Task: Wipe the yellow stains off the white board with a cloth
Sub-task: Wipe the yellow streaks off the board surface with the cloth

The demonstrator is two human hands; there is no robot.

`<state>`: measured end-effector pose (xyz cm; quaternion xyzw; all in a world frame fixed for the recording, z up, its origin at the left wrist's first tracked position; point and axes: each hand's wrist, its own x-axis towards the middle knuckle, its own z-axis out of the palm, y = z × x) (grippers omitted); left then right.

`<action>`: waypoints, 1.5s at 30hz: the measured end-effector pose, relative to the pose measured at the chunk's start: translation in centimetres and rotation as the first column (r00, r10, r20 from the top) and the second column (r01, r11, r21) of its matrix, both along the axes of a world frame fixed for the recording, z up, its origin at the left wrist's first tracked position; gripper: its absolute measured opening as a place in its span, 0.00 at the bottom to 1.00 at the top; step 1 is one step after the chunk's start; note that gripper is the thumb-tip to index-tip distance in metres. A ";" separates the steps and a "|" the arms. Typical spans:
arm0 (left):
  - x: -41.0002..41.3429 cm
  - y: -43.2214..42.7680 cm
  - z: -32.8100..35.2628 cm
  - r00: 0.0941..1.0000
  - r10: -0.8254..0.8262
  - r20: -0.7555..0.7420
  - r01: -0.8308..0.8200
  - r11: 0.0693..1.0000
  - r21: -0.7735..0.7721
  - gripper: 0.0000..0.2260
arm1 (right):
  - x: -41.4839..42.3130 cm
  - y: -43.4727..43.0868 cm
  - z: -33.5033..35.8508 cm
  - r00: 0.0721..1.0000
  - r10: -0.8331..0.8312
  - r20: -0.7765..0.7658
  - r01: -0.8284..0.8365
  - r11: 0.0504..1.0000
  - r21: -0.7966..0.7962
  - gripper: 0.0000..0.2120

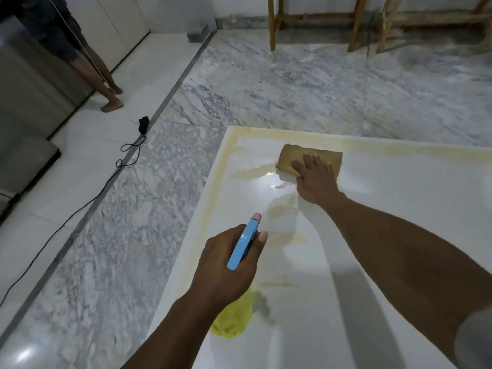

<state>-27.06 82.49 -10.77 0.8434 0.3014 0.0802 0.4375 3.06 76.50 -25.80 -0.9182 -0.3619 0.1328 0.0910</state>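
Head view | right hand (315,179) flat, pressing cloth (310,160) on board (386,209) | left hand (226,265) gripping yellow-filled spray bottle (243,242)

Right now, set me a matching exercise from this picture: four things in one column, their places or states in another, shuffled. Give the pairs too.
Things:
1. brown cloth
2. blue spray bottle
3. yellow stains
4. black cable

Places or states:
A. trailing across the floor left of the white board
B. running along the board's far edge
C. gripped in the left hand
D. pressed flat under the right hand

Pairs: 1-D, 2-C, 3-B, 4-A
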 end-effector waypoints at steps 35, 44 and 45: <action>-21.1 1.3 6.9 0.963 -0.246 0.114 0.245 0.969 0.023 0.21 | -30.8 -14.2 14.5 0.203 -0.211 -0.956 0.550 0.832 -0.067 0.20; -10.0 8.8 4.1 0.976 -0.186 0.118 0.185 0.983 0.012 0.24 | -9.8 2.7 17.8 0.919 -0.213 -0.331 0.259 0.960 0.101 0.11; -9.8 9.1 4.2 0.977 -0.171 0.130 0.170 0.985 0.015 0.23 | -8.6 3.8 17.6 0.957 -0.196 -0.212 0.226 0.966 0.129 0.11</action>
